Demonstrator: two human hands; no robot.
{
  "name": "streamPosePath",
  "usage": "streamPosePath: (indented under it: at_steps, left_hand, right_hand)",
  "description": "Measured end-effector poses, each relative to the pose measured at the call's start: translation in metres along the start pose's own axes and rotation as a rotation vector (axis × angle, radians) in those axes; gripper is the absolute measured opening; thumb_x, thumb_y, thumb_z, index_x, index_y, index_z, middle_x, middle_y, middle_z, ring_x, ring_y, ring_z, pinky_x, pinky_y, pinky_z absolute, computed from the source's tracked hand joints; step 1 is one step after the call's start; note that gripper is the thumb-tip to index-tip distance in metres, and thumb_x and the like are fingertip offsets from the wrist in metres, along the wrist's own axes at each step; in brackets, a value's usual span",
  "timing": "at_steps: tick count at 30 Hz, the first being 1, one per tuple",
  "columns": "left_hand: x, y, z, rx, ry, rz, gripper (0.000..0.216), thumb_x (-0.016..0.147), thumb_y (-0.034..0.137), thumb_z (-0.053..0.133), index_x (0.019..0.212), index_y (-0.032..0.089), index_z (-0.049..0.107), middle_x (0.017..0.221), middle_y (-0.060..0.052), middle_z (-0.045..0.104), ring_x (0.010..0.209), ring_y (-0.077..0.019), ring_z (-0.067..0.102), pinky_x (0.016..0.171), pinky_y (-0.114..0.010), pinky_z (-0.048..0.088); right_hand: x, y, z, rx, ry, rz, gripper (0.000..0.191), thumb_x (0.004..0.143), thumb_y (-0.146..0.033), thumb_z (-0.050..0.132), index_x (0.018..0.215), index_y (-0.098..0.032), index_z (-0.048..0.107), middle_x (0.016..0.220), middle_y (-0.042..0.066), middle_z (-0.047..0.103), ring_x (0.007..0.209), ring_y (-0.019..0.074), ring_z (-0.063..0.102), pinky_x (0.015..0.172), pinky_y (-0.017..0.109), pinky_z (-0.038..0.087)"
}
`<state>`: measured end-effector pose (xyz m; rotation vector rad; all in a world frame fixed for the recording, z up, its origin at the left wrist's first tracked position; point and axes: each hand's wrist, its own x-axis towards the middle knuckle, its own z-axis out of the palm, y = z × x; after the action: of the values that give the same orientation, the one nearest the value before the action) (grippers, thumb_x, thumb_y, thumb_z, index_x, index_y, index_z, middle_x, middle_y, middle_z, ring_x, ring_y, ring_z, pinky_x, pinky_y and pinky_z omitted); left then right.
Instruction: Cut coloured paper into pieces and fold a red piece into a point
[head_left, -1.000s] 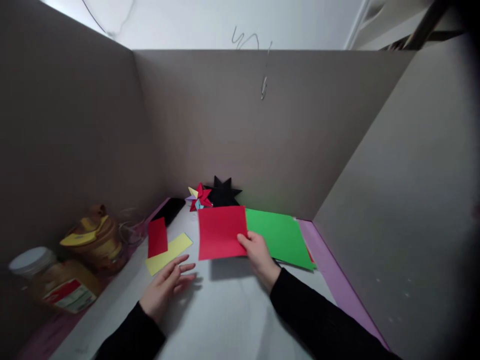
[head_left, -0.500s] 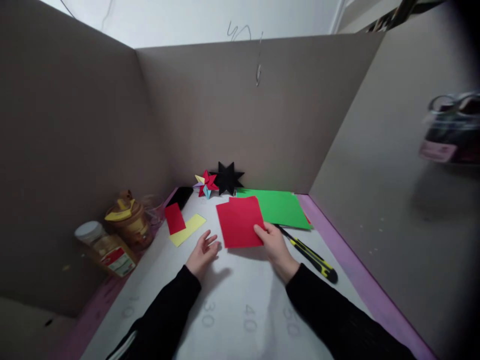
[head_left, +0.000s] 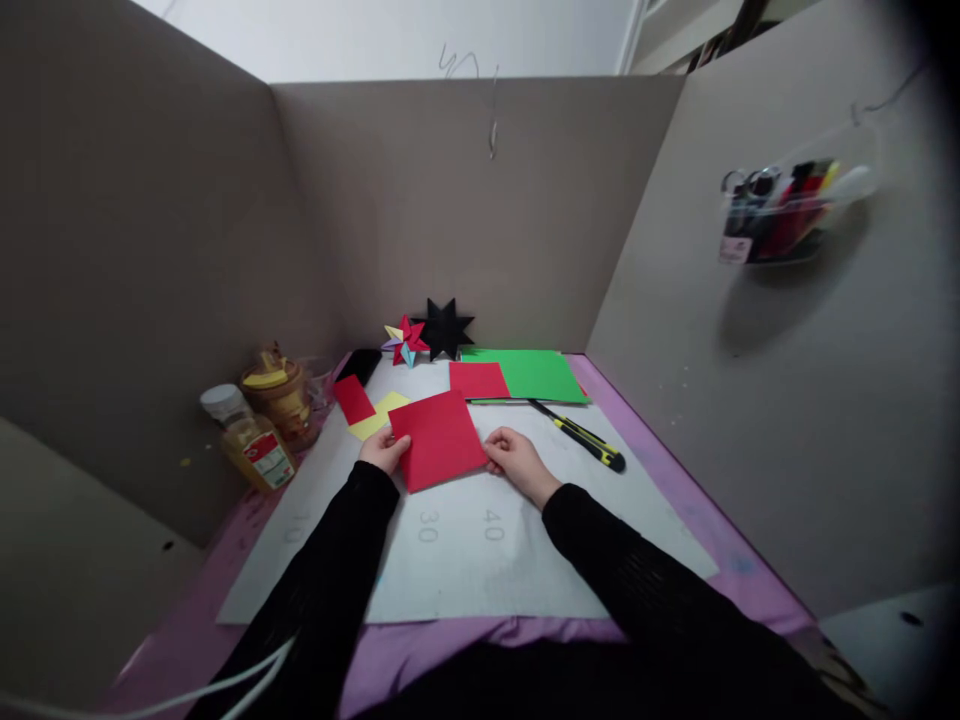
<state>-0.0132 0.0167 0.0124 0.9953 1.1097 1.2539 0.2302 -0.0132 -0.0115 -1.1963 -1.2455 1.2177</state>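
A square of red paper (head_left: 438,442) is held tilted above the white mat (head_left: 480,580). My left hand (head_left: 385,450) grips its left edge, thumb on top and fingers underneath. At the lower right corner, my right hand (head_left: 517,462) pinches the paper between thumb and fingers. Behind it, another red paper piece (head_left: 478,379) lies over the left part of the green sheets (head_left: 546,375). Left of the held square are a smaller red strip (head_left: 354,400) and a yellow paper piece (head_left: 375,418), the latter partly hidden behind the square and my left hand.
A black and yellow utility knife (head_left: 585,443) lies to the right. Folded stars, one multicoloured (head_left: 407,341) and one black (head_left: 445,329), stand at the back. At left are a bottle (head_left: 255,445), a brown jar (head_left: 279,400) and a phone (head_left: 360,366). A clear holder (head_left: 787,215) hangs on the right wall.
My left hand has closed on the red square's left edge. The right hand now holds its lower right corner. A red piece now lies on the green sheets. The view has turned right.
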Motion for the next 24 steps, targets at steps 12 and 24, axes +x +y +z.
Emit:
streamPosePath:
  at_steps: [12, 24]
  left_hand:
    - [-0.002, 0.003, 0.003, -0.096, -0.036, -0.115, 0.032, 0.053, 0.015, 0.073, 0.082, 0.01, 0.061, 0.061, -0.004, 0.066, 0.049, -0.0163, 0.06, 0.048, -0.025, 0.046]
    - [-0.008, 0.003, 0.005, -0.151, -0.14, -0.093, 0.04, 0.054, 0.022, 0.077, 0.089, 0.01, 0.062, 0.072, -0.009, 0.07, 0.058, -0.0198, 0.064, 0.052, -0.027, 0.048]
  right_hand:
    - [-0.005, 0.0, 0.0, -0.151, -0.125, -0.41, 0.05, 0.072, -0.011, 0.045, 0.12, -0.021, 0.056, 0.125, 0.005, 0.056, 0.116, 0.0161, 0.051, 0.103, 0.036, 0.035]
    - [-0.009, -0.01, -0.002, -0.305, -0.237, -0.504, 0.027, 0.076, -0.016, 0.054, 0.098, -0.022, 0.069, 0.092, 0.006, 0.069, 0.084, 0.0171, 0.063, 0.08, 0.035, 0.05]
